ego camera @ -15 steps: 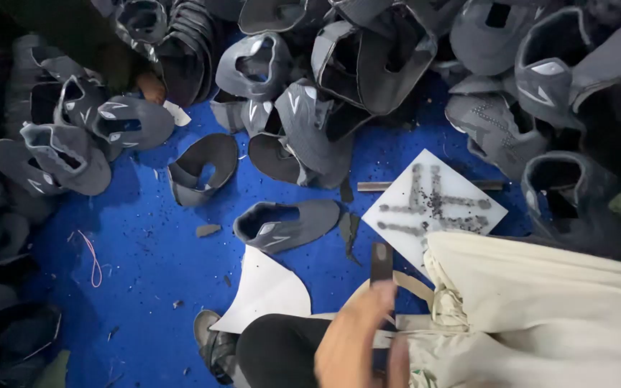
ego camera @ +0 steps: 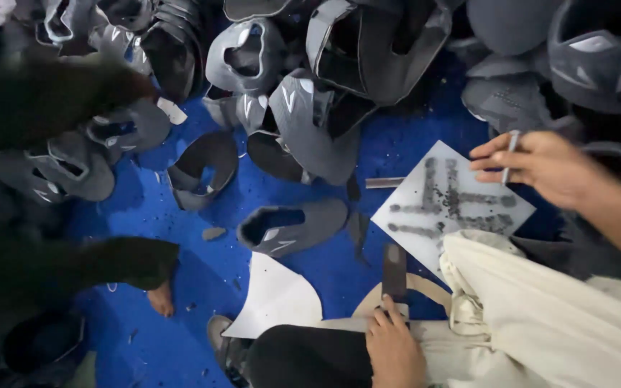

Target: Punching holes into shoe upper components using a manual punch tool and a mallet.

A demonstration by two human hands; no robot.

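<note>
**Hands over a blue floor ringed with grey shoe uppers**

Overhead, the view looks straight down on a blue mat (ego camera: 181, 237) that fills the middle. Heaps of grey shoe uppers (ego camera: 339, 65) crowd its top edge and both upper corners, so the only open blue is a band through the centre and down the left. One loose upper (ego camera: 292, 226) lies alone in that band, apart from the heaps, and another (ego camera: 203, 169) lies up and to its left. A cream bag (ego camera: 555, 316) covers the lower right corner, its upper edge overlapping a white card (ego camera: 454, 205) streaked with dark smears. A second white sheet (ego camera: 274, 298) with a curved edge lies at the bottom centre, just beside the wearer's dark knee (ego camera: 303, 359).

The right hand (ego camera: 540, 169) comes in from the right edge and hovers over the card's far corner. Its fingers are pinched narrowly on a thin pale stick (ego camera: 509, 154) that stands nearly upright between them. The left hand (ego camera: 393, 345) rests at the bottom edge, fingers closed on the base of a dark flat tool (ego camera: 394, 269) whose blade points up toward the card, its tip just short of the card's near edge.

At the left edge, blurred dark sleeves of another person reach over the uppers, and a bare foot (ego camera: 161, 298) rests on the mat there.
</note>
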